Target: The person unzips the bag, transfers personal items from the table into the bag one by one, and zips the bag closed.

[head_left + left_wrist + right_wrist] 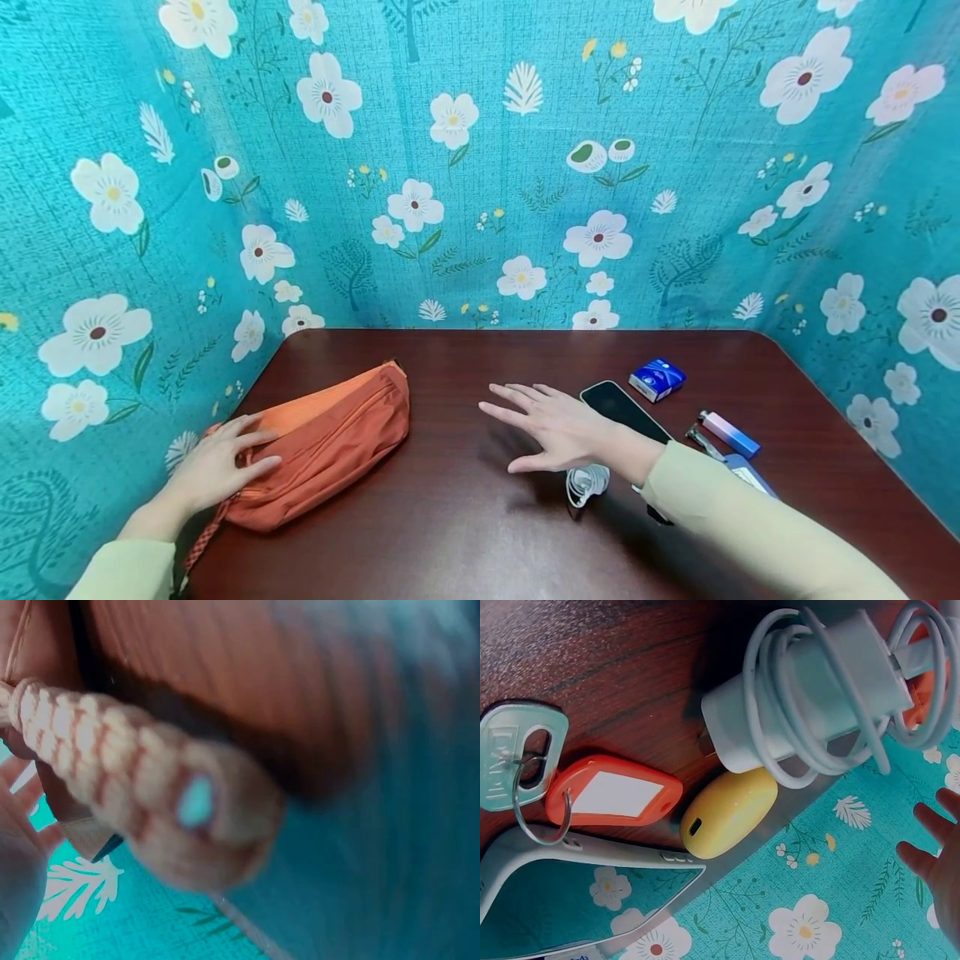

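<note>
An orange waist bag (330, 450) lies on the left of the table. My left hand (213, 467) rests on the bag's near left end, thumb and fingers apart. In the left wrist view a braided cord (120, 750) hangs in front, and that hand (19, 862) shows only in part. My right hand (558, 429) is held over the middle of the table with straight, spread fingers and nothing in it. Below its wrist lies a coiled white cable (587, 483). In the right wrist view the cable is wound round a white charger (810, 690).
A phone (618, 408) lies partly under my right forearm. Farther right are a blue box (657, 380), a pink-and-blue stick-shaped item (729, 433) and a blue card-like item (746, 475). The right wrist view shows a yellow rounded case (731, 814), a red tag (615, 796) and a key (501, 765).
</note>
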